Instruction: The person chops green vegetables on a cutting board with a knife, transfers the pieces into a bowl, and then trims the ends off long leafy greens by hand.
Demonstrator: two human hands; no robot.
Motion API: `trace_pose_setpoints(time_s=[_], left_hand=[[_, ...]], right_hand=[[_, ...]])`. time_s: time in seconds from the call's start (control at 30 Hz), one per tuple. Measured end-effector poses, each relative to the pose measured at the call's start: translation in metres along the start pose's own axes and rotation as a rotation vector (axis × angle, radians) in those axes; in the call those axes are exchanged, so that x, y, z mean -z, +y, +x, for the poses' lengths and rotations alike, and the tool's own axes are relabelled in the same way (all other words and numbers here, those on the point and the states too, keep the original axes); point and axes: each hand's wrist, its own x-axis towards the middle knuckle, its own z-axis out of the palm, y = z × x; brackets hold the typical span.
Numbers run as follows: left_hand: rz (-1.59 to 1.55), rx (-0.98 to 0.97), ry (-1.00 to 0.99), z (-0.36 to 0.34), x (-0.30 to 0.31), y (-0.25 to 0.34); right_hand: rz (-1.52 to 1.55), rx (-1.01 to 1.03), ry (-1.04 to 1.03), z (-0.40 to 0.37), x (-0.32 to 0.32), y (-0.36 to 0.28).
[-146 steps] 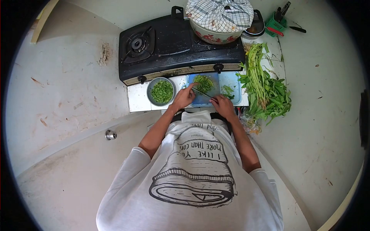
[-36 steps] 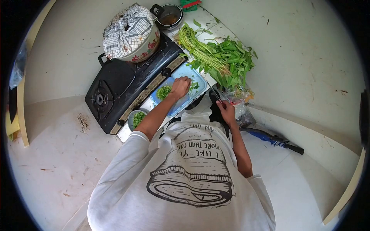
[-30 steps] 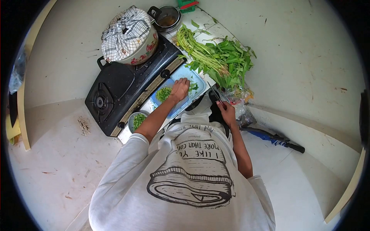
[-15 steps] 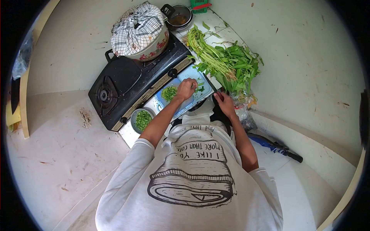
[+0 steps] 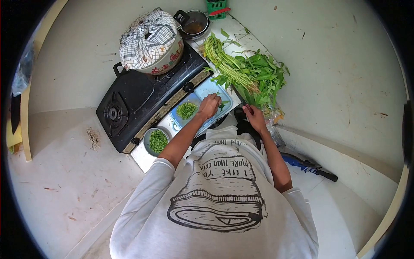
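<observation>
Shirt [image 5: 224,181] — "MORE THAN COF…" — inverted

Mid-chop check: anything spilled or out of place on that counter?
Only small things: loose leaves lie apart from the greens bundle near the small pot, and a checked cloth covers the big pot.

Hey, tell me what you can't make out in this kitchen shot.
Head view only:
- Big pot contents: hidden by checked cloth.
- Whatever lies under left hand: covered by it.
- Knife handle: inside right hand.
- Green basket: cut by the top edge.
</observation>
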Motion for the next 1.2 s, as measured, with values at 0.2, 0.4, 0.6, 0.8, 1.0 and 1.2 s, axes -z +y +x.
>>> trace_pose_setpoints(time_s=[0.2,0.4,0.6,0.8,1.0,1.2], left_hand=[[-0.059,0.037,-0.030,-0.006,0.011,0.000],[0.053,-0.008,-0.050,-0.009,0.005,0.003],[0.061,0.006,-0.017,-0.007,-0.001,0.009],[-0.295,0.182,0.195,-0.010,-0.007,-0.007],[-0.698,0.520,0.284,-0.011,0.010,-0.008],[-0.449,0.588,0.343,-0.016,0.028,-0.004]], right_hand=[[0.053,0.028,-0.035,0.006,-0.010,-0.006],[0.074,0.030,-0.058,0.010,-0.014,-0.009],[0.091,0.011,-0.038,0.007,-0.006,-0.012],[0.069,0.015,-0.023,0.013,-0.014,-0.003],[0.050,0.046,-0.089,0.023,-0.025,-0.005],[-0.003,0.075,-0.166,0.033,-0.028,-0.007]])
